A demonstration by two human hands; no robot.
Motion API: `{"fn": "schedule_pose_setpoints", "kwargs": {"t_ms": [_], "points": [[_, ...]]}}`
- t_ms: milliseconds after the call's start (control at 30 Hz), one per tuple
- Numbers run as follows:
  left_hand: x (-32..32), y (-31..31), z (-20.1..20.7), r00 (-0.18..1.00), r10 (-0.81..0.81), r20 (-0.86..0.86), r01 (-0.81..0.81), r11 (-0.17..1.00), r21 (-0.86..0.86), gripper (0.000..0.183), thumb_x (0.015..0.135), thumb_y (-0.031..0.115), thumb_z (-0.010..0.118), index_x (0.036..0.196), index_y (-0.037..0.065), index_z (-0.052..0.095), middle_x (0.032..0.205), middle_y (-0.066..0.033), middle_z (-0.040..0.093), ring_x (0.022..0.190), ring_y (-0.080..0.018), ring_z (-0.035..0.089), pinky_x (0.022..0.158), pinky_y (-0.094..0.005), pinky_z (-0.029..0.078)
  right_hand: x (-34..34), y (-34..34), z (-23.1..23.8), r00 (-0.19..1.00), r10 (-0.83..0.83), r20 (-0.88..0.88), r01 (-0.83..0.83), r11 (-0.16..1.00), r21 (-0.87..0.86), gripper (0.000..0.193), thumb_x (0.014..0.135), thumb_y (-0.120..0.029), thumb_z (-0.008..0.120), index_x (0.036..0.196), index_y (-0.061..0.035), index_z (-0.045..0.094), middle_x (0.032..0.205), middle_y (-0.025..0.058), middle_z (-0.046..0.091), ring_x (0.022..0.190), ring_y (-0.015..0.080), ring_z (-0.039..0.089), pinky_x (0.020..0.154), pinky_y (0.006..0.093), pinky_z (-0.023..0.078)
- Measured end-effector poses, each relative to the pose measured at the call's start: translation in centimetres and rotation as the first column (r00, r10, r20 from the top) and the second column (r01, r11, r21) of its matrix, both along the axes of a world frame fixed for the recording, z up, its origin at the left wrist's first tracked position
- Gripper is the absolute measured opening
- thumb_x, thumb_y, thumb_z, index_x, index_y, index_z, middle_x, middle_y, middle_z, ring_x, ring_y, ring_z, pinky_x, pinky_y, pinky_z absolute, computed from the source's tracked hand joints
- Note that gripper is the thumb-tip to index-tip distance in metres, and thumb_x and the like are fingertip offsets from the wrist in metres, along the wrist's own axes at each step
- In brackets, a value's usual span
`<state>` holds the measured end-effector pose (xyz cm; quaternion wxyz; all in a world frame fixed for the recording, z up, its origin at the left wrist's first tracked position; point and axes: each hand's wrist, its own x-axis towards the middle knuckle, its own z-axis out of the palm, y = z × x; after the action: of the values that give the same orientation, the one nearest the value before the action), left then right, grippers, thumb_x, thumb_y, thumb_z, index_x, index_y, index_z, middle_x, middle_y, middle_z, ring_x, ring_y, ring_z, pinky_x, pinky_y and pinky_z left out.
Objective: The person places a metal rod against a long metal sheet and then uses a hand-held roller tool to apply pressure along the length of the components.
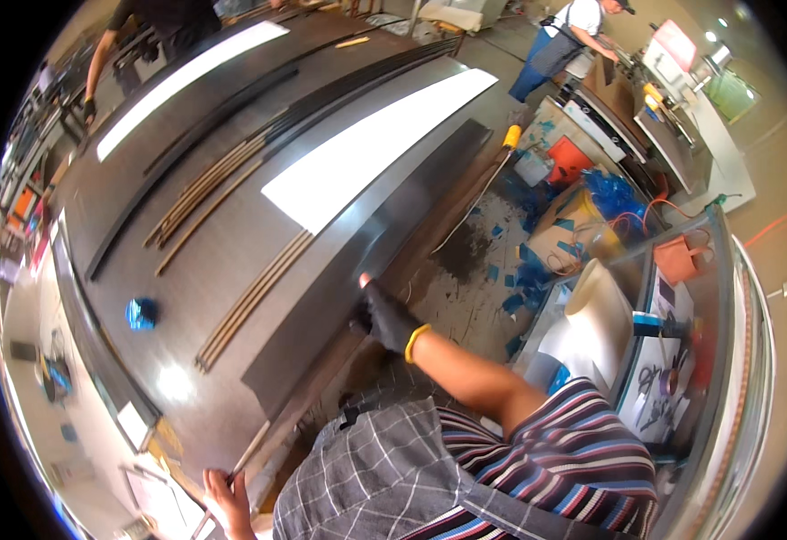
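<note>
A long dark grey panel (299,355) lies along the near right edge of the metal-topped table (231,405). My right hand (386,317), in a black glove with a yellow cuff and one bare fingertip showing, is closed at the panel's right edge; some of its fingers are hidden. At the table's near corner my bare left hand (224,500) is closed around a thin stick-like strip (251,447). Beyond the panel lie a white tapered sheet (366,153) and a few thin brown strips (254,301).
More dark strips (195,144), another white sheet (195,85) and a crumpled blue ball (141,313) rest on the table. A yellow-handled tool (512,137) sits by its edge. Right stands a shelf with a white roll (596,306). Two people work farther off, one at a machine (673,99).
</note>
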<state>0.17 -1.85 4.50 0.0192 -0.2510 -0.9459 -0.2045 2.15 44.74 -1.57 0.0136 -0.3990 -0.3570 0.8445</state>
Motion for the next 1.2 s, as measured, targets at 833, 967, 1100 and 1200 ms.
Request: {"fn": "schedule_pose_setpoints", "kwargs": {"t_ms": [833, 967, 1100, 1200], "points": [[-13.6, 48.7, -7.3, 0.979, 0.038, -0.200, -0.023, 0.997, 0.076, 0.025, 0.070, 0.026, 0.082, 0.072, 0.011, 0.063, 0.078, -0.0044, 0.060, 0.063, -0.0254, 0.061, 0.054, -0.0378, 0.049, -12.5, 45.3, 0.0, 0.997, -0.065, 0.049, 0.047, 0.951, 0.307, 0.054, 0.094, -0.060, 0.048, 0.072, -0.0105, 0.047, 0.059, 0.0064, 0.051, 0.055, 0.0193, 0.051, 0.054, 0.0368, 0.044], [-14.0, 48.9, -11.7, 0.998, 0.058, -0.012, -0.058, 0.998, -0.010, 0.023, 0.069, 0.026, 0.081, 0.075, 0.011, 0.064, 0.080, -0.0060, 0.061, 0.080, -0.0295, 0.060, 0.067, -0.0432, 0.049, -10.7, 42.8, -1.4, 0.972, -0.013, 0.234, -0.201, 0.468, 0.861, 0.047, 0.090, -0.053, 0.056, 0.083, -0.0067, 0.055, 0.070, 0.0131, 0.061, 0.063, 0.0309, 0.059, 0.062, 0.0433, 0.047], [-13.7, 51.2, -10.2, 0.989, -0.064, -0.137, 0.073, 0.996, 0.058, 0.022, 0.071, 0.025, 0.079, 0.078, 0.011, 0.064, 0.083, -0.0065, 0.061, 0.084, -0.0307, 0.058, 0.073, -0.0412, 0.048, -6.9, 37.4, -3.7, 0.992, -0.127, -0.021, 0.006, -0.119, 0.993, 0.031, 0.081, -0.027, 0.067, 0.097, -0.0047, 0.055, 0.097, 0.0136, 0.061, 0.090, 0.0357, 0.058, 0.079, 0.0468, 0.046], [-14.0, 48.9, -8.5, 0.989, 0.010, -0.145, 0.007, 0.994, 0.111, 0.025, 0.071, 0.024, 0.079, 0.084, 0.010, 0.064, 0.085, -0.0080, 0.062, 0.086, -0.0318, 0.058, 0.077, -0.0443, 0.046, -4.0, 35.3, -1.3, 0.993, 0.095, 0.071, -0.038, -0.315, 0.948, 0.037, 0.071, -0.020, 0.070, 0.100, -0.0047, 0.053, 0.106, 0.0160, 0.056, 0.099, 0.0372, 0.054, 0.084, 0.0483, 0.044]]}}
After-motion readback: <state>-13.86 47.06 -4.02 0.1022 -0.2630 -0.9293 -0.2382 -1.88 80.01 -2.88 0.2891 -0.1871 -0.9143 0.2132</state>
